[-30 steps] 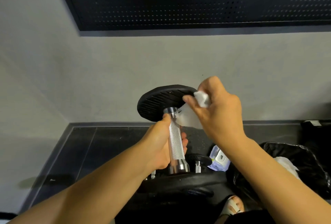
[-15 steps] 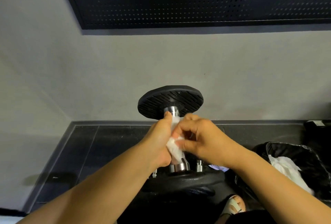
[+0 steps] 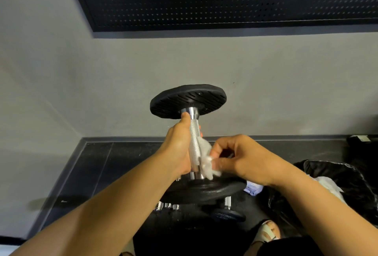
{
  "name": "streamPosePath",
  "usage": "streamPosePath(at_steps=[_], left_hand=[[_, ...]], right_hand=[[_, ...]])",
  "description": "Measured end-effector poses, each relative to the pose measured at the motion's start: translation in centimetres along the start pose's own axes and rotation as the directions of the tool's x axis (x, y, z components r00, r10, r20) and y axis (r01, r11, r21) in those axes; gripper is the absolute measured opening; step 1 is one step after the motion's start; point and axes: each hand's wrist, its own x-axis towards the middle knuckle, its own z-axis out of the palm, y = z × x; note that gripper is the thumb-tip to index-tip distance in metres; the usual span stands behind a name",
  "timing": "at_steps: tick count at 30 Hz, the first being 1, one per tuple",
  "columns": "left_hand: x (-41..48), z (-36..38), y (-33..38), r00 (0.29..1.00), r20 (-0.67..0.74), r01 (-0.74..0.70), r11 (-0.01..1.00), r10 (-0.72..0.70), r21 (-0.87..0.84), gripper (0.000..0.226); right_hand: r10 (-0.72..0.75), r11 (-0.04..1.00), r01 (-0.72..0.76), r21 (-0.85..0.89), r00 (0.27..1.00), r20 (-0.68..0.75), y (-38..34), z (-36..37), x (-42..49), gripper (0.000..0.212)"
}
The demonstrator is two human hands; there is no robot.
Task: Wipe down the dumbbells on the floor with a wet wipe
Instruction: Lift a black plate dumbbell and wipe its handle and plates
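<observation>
Single head-worn wide-angle view; faces forward and down, close to dumbbell; wall and floor beyond.

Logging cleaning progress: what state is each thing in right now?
Dumbbell: held upright.
Wet wipe: crumpled, against the dumbbell's handle.
Left grip: wrapped round the handle.
Right grip: pinching the wet wipe.
Bin bag: open, white wipes inside.
Second dumbbell: lying on the floor.

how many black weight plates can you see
3. The top plate caps the dumbbell held upright, the lower plate sits at its bottom end, and a smaller plate shows just beneath that. More may be hidden.
</observation>
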Motion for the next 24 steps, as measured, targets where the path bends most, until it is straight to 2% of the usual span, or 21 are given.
streamPosePath(at_steps=[2,4,7,9,11,15,19,22,24], left_hand=[[-0.2,0.2,0.3,1.000,0.026,-0.012,0.998,0.014,-0.054,0.040],[-0.5,0.3,0.4,0.996,0.068,-0.046,0.995,0.052,-0.084,0.024],[-0.5,0.2,0.1,0.995,0.078,-0.072,0.997,0.070,0.015,0.019],[-0.4,0.2,0.1,0.990,0.060,-0.127,0.991,0.125,0.034,0.022],[-0.5,0.4,0.3,0.984,0.100,-0.153,0.988,0.150,0.022,0.026],[-0.7,0.1,1.4,0.944,0.313,-0.120,0.993,0.106,0.025,0.042],[-0.8,-0.3,2.4,0.863,0.499,-0.063,0.997,0.077,-0.045,0.040],[-1.0,-0.1,2.4,0.869,0.488,-0.054,0.996,0.082,-0.070,0.042],[-1.1,0.4,2.1,0.919,0.374,-0.117,0.992,0.126,-0.046,0.043]], right_hand=[[0.048,0.990,-0.047,0.135,0.999,-0.007,0.3,0.0,0.3,0.009],[0.097,0.978,-0.109,0.175,0.992,0.077,0.6,0.3,0.8,0.020],[0.182,0.958,-0.214,0.193,0.968,0.174,0.8,0.3,1.6,0.044],[0.167,0.952,-0.226,0.208,0.949,0.268,0.5,0.2,2.0,0.038],[0.113,0.951,-0.203,0.235,0.931,0.346,0.6,0.1,2.4,0.031],[0.046,0.917,-0.203,0.344,0.909,0.414,0.9,-0.5,2.9,0.029],[0.025,0.918,-0.204,0.341,0.887,0.461,0.6,-1.3,3.1,0.045],[0.041,0.931,-0.210,0.299,0.873,0.487,0.2,-1.6,3.3,0.040],[0.061,0.949,-0.187,0.255,0.899,0.433,0.0,-1.3,3.4,0.029]])
